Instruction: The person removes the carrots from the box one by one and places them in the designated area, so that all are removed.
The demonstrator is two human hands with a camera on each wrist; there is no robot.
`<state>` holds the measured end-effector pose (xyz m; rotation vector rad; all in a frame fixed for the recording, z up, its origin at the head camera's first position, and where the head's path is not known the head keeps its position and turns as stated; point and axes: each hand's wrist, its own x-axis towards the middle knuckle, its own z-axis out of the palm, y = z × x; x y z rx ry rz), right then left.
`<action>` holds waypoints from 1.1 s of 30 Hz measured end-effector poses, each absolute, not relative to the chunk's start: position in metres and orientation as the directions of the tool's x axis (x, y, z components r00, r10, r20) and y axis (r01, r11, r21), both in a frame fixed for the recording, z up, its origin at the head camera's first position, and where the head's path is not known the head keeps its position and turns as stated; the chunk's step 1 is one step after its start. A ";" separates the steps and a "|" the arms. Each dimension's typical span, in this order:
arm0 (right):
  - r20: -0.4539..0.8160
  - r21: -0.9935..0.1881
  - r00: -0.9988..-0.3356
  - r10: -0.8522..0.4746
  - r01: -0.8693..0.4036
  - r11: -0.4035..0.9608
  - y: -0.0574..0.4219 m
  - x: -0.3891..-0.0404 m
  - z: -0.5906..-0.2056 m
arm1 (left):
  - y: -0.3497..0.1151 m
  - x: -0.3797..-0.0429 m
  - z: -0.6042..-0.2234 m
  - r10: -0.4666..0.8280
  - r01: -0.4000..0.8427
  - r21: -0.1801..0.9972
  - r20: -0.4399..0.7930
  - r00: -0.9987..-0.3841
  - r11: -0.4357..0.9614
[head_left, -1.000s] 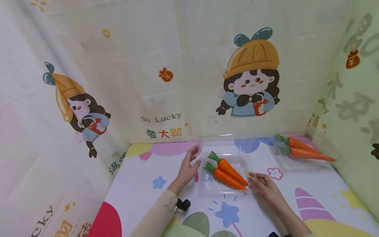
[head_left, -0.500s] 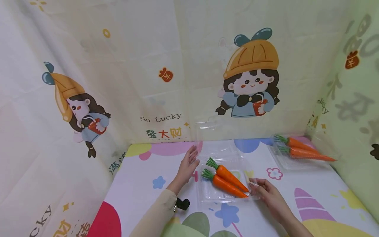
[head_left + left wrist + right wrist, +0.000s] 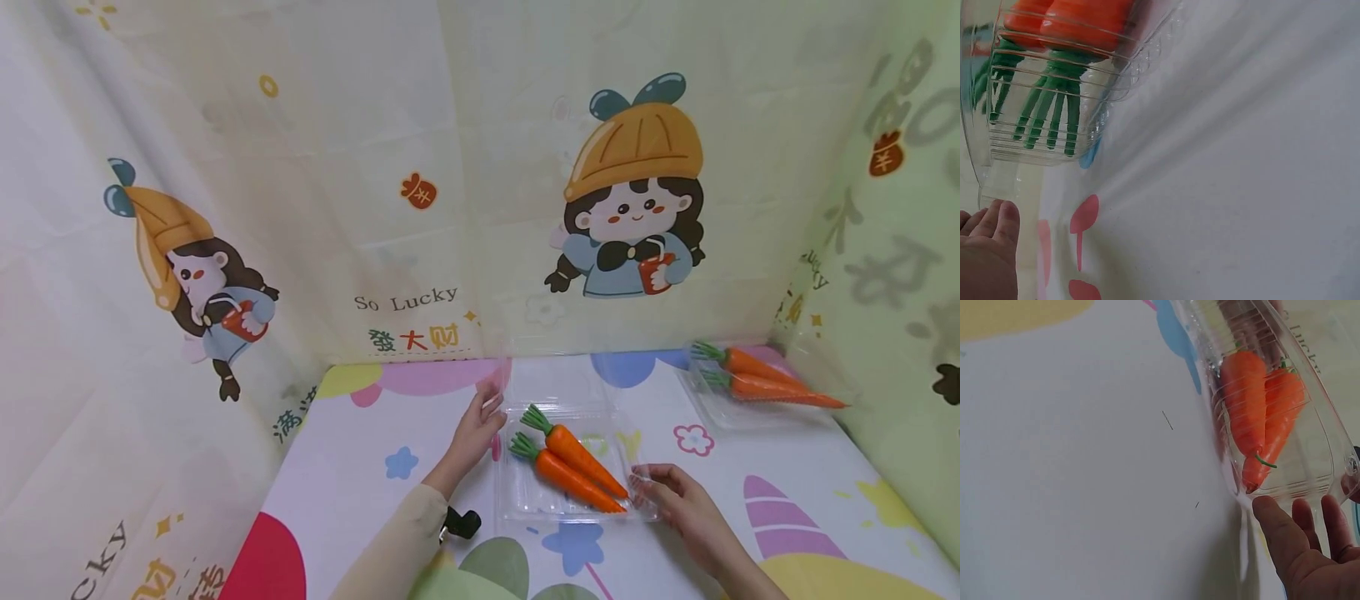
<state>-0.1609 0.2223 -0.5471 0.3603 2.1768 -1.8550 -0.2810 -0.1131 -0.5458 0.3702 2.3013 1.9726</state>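
A clear plastic clamshell container lies on the table with its lid swung back toward the wall. Two orange carrots with green tops, a nearer carrot and a farther carrot, lie slantwise in its base. My right hand grips the container's right edge, thumb and fingers around the corner in the right wrist view. On the left side, my left hand has its fingers fairly straight, fingertips at the clear plastic edge near the hinge. Whether they press on it is hard to tell.
A second clear container holding two carrots stands at the back right, near the side curtain. Printed curtains enclose the back and both sides. A patterned cloth covers the table.
The container with its carrots has slid toward me along with my right hand. Its lid tilted up midway and now leans back lower. My left hand has lowered slightly.
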 end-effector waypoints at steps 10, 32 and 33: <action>-0.372 -0.916 -0.928 0.030 0.372 0.152 0.223 -0.163 -0.548 | -0.113 -0.278 -0.552 0.243 0.117 0.987 0.087 -0.966 0.112; -0.345 -0.932 -0.939 -0.006 0.341 0.123 0.224 -0.162 -0.545 | -0.125 -0.257 -0.559 0.205 0.039 0.972 -0.009 -0.979 0.230; -0.337 -0.935 -0.941 -0.009 0.333 0.122 0.224 -0.162 -0.544 | -0.126 -0.255 -0.558 0.209 0.044 0.973 -0.005 -0.978 0.226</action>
